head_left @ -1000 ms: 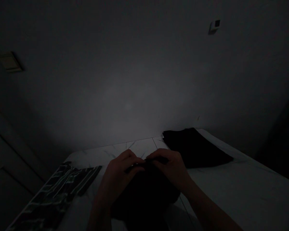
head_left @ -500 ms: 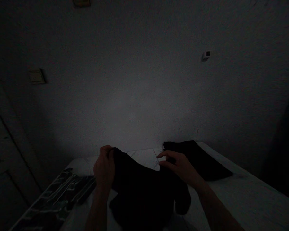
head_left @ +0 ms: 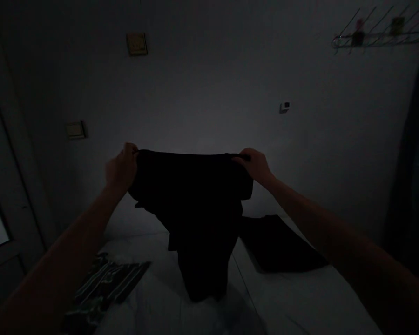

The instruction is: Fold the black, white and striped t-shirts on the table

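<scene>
A black garment (head_left: pixel 195 200) hangs stretched between my two hands, its top edge nearly level and its lower part narrowing down over the white bed-like surface (head_left: pixel 150 284). My left hand (head_left: pixel 123 168) is closed on its upper left corner. At the upper right corner, my right hand (head_left: pixel 254 164) pinches the edge between thumb and fingers. Another dark cloth (head_left: pixel 282 246) lies flat at the right, behind the hanging one. To the left lies a dark cloth with light stripes (head_left: pixel 108 281). The dim light hides the fabric's details.
A grey wall stands behind, with two switch plates (head_left: pixel 137 44) at the left and a small white device (head_left: pixel 285 107). A hook rack (head_left: pixel 380 39) is at the upper right. A door (head_left: pixel 7 223) borders the far left, and a dark curtain-like shape the far right.
Both hands have risen and moved apart, lifting and spreading the black garment. My right hand, whose fingertips were apart, now grips its edge. The view has tilted up.
</scene>
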Motion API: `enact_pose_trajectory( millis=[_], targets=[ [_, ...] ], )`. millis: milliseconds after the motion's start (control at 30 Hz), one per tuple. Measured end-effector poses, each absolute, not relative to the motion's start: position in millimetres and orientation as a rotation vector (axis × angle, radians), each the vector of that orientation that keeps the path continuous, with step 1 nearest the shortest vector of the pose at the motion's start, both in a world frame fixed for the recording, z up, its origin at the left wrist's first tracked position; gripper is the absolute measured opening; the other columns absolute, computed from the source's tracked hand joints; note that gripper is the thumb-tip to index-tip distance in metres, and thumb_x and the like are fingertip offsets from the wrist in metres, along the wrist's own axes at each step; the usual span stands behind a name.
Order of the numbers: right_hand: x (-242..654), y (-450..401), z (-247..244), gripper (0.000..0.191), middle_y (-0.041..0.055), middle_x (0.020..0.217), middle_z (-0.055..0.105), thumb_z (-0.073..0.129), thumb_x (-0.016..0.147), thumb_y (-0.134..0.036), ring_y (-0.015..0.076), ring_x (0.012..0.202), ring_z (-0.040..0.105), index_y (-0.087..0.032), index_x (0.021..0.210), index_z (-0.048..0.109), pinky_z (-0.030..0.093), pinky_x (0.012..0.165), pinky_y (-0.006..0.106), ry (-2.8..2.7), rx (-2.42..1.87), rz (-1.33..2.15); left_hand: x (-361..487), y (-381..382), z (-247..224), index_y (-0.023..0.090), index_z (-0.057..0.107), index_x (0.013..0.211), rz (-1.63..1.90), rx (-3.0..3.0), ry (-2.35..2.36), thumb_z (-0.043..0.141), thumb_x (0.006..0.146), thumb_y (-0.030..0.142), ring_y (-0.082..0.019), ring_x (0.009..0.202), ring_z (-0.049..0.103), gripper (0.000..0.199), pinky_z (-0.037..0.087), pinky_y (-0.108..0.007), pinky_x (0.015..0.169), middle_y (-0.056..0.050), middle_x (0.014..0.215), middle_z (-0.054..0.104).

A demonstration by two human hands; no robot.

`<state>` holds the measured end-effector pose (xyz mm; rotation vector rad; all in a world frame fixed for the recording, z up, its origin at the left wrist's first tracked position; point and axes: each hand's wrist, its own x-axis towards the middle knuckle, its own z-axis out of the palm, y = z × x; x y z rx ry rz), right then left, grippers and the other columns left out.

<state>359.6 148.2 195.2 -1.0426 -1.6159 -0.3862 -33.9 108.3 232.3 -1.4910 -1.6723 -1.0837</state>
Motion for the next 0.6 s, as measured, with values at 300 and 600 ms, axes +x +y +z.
enact_pose_trajectory(
  millis=[300, 600],
  targets=[
    [356.6, 142.0, 201.3, 0.027, 0.0055, 0.081, 0.07, 0.051, 0.096, -0.041, 0.0214, 0.076, 0.063, -0.023, 0.082, 0.064, 0.044, 0.072, 0.032, -1.935, -1.104, -0.518, -60.3, 91.9, 254.2, 0.016, 0.051, 0.128, -0.589, -1.621, -1.591, 0.031, 0.103, 0.038, -0.032, 0.1, 0.069, 0.039, 0.051, -0.038, 0.079, -0.016, 0.113, 0.07],
    [371.3, 55.6, 128.3, 0.036, 0.0032, 0.079, 0.071, 0.049, 0.092, -0.052, 0.0212, 0.073, 0.065, -0.023, 0.091, 0.07, 0.052, 0.068, 0.033, -2.028, -0.98, 0.107, -82.9, -0.9, 171.9, 0.024, 0.062, 0.107, -0.747, -1.917, -1.662, 0.038, 0.091, 0.048, -0.024, 0.07, 0.069, 0.037, 0.048, -0.029, 0.061, -0.004, 0.084, 0.072]
  ],
)
